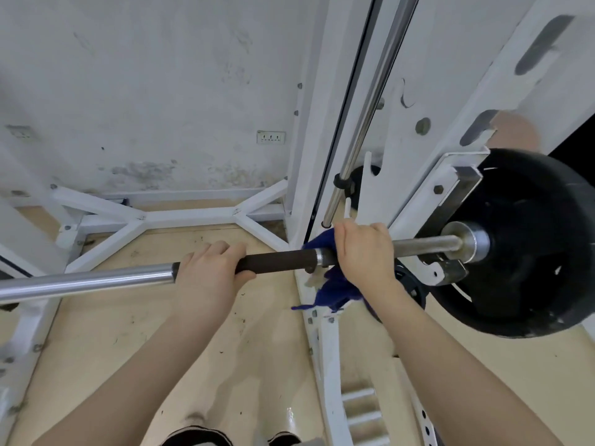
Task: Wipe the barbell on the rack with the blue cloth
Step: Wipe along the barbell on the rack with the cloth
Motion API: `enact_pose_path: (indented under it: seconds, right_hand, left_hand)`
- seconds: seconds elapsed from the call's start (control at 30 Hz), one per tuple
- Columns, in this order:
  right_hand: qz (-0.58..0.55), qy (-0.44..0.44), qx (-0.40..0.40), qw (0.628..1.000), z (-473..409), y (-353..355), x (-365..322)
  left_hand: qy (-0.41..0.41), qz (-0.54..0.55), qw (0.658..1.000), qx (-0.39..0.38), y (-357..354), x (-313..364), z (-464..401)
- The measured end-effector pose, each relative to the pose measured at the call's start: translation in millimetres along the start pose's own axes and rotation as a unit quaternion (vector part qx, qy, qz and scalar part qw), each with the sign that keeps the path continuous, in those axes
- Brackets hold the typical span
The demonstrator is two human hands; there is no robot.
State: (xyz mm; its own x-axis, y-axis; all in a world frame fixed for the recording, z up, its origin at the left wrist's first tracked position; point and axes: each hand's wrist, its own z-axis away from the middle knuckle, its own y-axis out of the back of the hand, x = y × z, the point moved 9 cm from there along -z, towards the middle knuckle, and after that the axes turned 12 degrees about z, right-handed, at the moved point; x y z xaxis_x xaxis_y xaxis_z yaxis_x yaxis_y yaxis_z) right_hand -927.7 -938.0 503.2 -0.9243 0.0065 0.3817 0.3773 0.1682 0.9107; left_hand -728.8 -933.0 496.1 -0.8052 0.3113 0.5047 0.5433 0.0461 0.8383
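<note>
The barbell (96, 280) runs across the view, chrome on the left with a dark grip section in the middle. Its right end carries a black weight plate (528, 246) and rests in the white rack (418, 194). My left hand (209, 268) is wrapped around the bar where chrome meets the dark grip. My right hand (367, 252) presses the blue cloth (335, 291) around the bar just right of the dark grip; the cloth's loose end hangs below the bar.
A chrome guide rod (370, 107) slants up along the white upright. White base struts (180, 217) cross the beige floor near a stained wall with a socket (271, 137). My shoes (199, 437) show at the bottom edge.
</note>
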Motion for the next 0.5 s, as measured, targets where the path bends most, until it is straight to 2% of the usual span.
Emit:
enact_pose_path:
  seconds: [0.03, 0.13, 0.17, 0.23, 0.33, 0.4, 0.47, 0.5]
  right_hand:
    - [0.015, -0.028, -0.012, 0.999, 1, -9, 12]
    - [-0.016, -0.086, 0.031, 0.996, 2, 9, 0]
    - [-0.037, -0.072, 0.053, 0.995, 1, 13, -18]
    - [-0.086, -0.022, 0.034, 0.995, 0, 20, -52]
    - [-0.064, 0.046, 0.028, 0.997, 1, 28, -61]
    - [-0.018, -0.014, 0.026, 0.999, 3, 28, -30]
    - [-0.003, -0.077, -0.031, 0.997, 7, 15, -8]
    - [0.001, -0.091, -0.034, 0.995, 7, 14, -11]
  left_hand:
    - [0.003, 0.006, 1.000, 0.005, 2, 0, 0]
    - [0.011, 0.019, 1.000, 0.008, 3, 2, 1]
    - [0.016, 0.026, 0.999, 0.009, 2, 2, 1]
    - [0.018, 0.035, 0.999, 0.017, 3, 1, 2]
    - [0.005, 0.021, 1.000, 0.015, 4, 4, 4]
    - [-0.002, 0.011, 1.000, -0.012, 3, 4, 4]
    - [-0.013, 0.030, 0.998, -0.050, 3, 2, 6]
    - [-0.020, 0.055, 0.996, -0.063, 5, 0, 7]
